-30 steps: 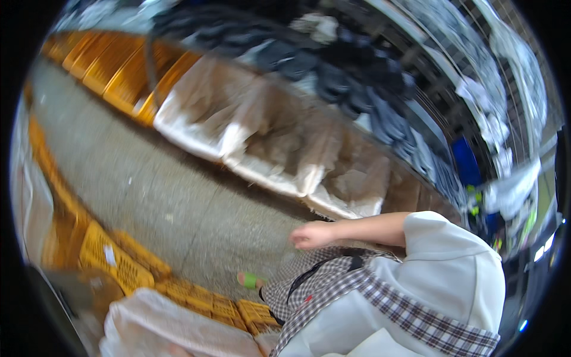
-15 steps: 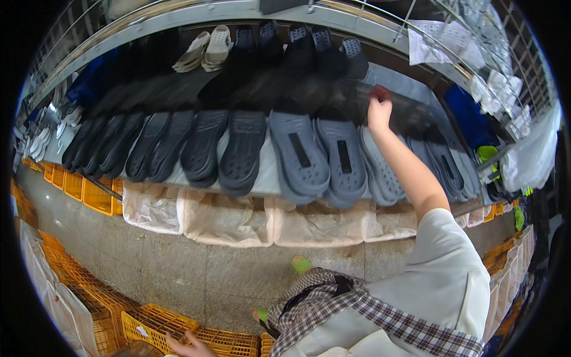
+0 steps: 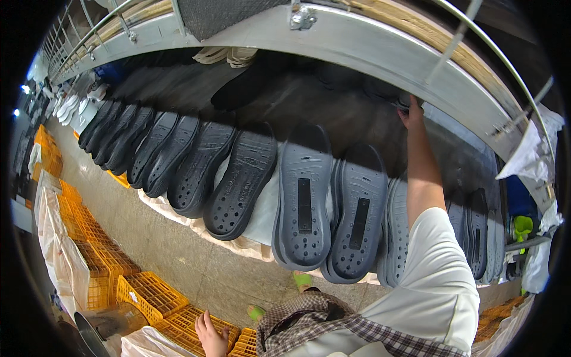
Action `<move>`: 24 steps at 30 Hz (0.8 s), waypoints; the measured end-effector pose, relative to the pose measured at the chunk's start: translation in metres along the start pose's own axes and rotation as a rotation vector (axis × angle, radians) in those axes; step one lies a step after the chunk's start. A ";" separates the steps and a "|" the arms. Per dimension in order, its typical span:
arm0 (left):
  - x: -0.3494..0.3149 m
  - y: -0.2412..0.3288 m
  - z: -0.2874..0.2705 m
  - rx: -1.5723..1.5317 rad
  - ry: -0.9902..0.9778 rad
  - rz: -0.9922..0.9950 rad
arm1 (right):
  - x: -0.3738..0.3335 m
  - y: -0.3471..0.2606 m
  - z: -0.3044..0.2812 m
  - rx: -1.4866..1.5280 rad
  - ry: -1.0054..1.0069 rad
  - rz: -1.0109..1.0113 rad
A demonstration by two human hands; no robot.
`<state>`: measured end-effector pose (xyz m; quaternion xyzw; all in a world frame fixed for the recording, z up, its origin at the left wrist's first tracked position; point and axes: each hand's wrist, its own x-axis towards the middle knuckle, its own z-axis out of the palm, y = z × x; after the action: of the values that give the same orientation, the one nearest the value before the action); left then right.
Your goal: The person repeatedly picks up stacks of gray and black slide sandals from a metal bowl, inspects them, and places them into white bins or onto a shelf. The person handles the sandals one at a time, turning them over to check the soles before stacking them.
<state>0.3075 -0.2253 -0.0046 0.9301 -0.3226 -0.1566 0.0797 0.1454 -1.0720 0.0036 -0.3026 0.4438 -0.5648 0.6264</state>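
Here, the right hand (image 3: 410, 112) reaches past grey shoe soles (image 3: 304, 160) (its shadowed grip I cannot tell); the left hand (image 3: 212, 337) hangs loosely open near yellow plastic crates (image 3: 178, 324).

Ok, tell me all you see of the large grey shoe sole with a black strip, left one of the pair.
The large grey shoe sole looks like moulded rubber, with rounded ends, round pits at the near end and a black rectangular strip lengthwise along its middle. It lies in the front row pointing away, seemingly the top of a stack, its far end in shadow. Neither the left hand nor the right hand touches it.
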 end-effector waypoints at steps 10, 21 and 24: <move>0.006 -0.023 0.014 -0.032 -0.198 -0.029 | -0.042 -0.088 -0.110 0.119 0.040 0.102; 0.043 -0.021 -0.041 -0.421 -0.065 0.415 | -0.480 -0.140 -0.148 0.173 -0.153 0.243; 0.035 0.011 -0.074 -1.016 -0.206 0.504 | -0.581 -0.100 -0.112 0.084 -0.348 0.370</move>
<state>0.3528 -0.2525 0.0595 0.6495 -0.4248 -0.3578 0.5194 0.0199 -0.5085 0.1691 -0.2826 0.3534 -0.3980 0.7980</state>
